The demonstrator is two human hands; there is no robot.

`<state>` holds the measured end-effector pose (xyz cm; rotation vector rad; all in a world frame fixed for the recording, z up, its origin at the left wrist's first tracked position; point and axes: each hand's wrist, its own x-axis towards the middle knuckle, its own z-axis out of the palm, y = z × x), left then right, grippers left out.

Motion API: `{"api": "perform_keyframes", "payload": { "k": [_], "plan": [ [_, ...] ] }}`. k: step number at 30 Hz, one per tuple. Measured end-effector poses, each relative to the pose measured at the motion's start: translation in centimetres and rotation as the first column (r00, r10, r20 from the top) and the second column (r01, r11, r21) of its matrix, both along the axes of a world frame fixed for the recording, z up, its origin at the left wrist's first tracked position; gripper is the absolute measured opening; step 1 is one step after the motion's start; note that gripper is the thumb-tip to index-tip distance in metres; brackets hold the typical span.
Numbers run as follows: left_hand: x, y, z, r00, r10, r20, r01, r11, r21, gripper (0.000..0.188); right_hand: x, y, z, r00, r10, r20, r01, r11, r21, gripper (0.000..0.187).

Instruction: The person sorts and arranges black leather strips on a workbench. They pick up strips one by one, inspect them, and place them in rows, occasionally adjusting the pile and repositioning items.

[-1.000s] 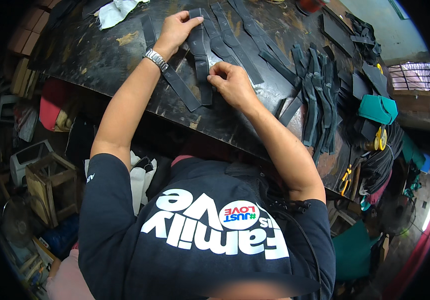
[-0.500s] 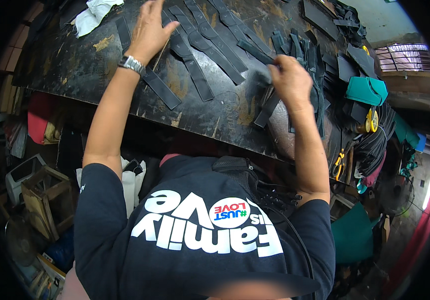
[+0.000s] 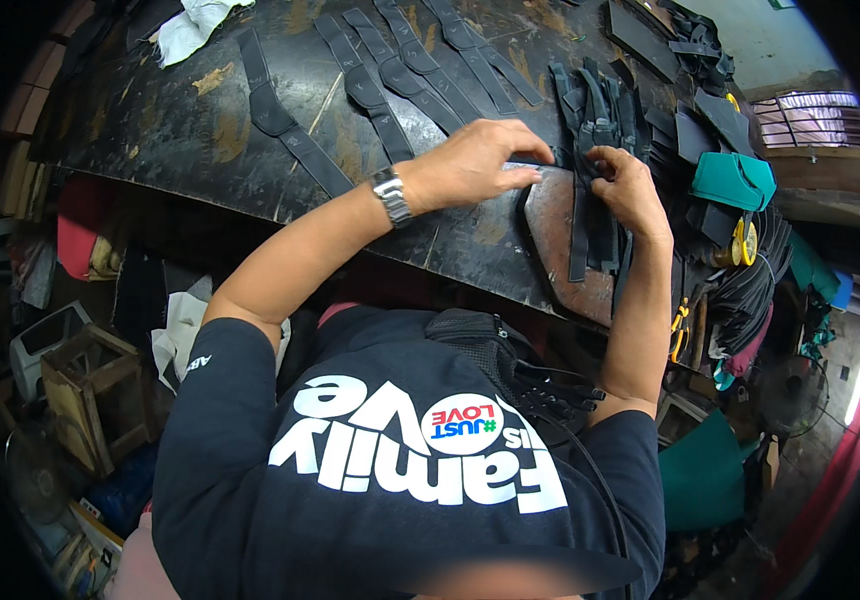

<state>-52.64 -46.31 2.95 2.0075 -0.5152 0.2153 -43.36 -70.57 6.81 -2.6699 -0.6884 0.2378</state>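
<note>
Several flat black straps with wider rounded middles, such as this strap (image 3: 285, 120), lie spread side by side on the dark table. My left hand (image 3: 475, 160) reaches across to the right, its thumb and fingers apart around a dark strip. Whether they touch that strip is hard to see. At the edge of a pile of black straps (image 3: 600, 115), my right hand (image 3: 630, 190) is closed, pinching a black strap (image 3: 580, 210) between thumb and fingers. Part of the pile hangs over a brown, worn slab (image 3: 555, 235) at the table's front edge.
The table (image 3: 160, 150) has a scuffed, peeling top. A white cloth (image 3: 190, 30) lies at its far left. On the right are a teal piece (image 3: 735, 182), a yellow spool (image 3: 743, 242), yellow-handled pliers (image 3: 680, 330) and a bundle of black cords (image 3: 760, 270).
My left hand has swung right and nearer, from the leftmost strap toward my right hand. My right hand has moved slightly right and nearer. The leftmost strap now lies in full view.
</note>
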Motion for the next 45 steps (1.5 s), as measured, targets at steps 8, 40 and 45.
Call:
{"api": "perform_keyframes", "payload": {
  "k": [8, 40, 45],
  "plan": [
    [3.1, -4.6, 0.1, 0.955, 0.108, 0.278, -0.101, 0.994, -0.036, 0.032, -2.7, 1.2, 3.1, 0.901, 0.101, 0.422, -0.006, 0.975, -0.22, 0.02],
    [6.0, -4.4, -0.8, 0.938, -0.063, -0.342, -0.212, 0.677, -0.705, 0.021, -0.9, 0.3, -4.1, 0.493, 0.53, -0.69, 0.743, 0.155, 0.651, 0.046],
    [4.8, -0.6, -0.5, 0.936, -0.09, -0.341, -0.268, 0.448, -0.853, 0.023, -3.0, 0.8, -3.5, 0.766, 0.27, -0.584, 0.342, 0.598, 0.725, 0.026]
  ]
}}
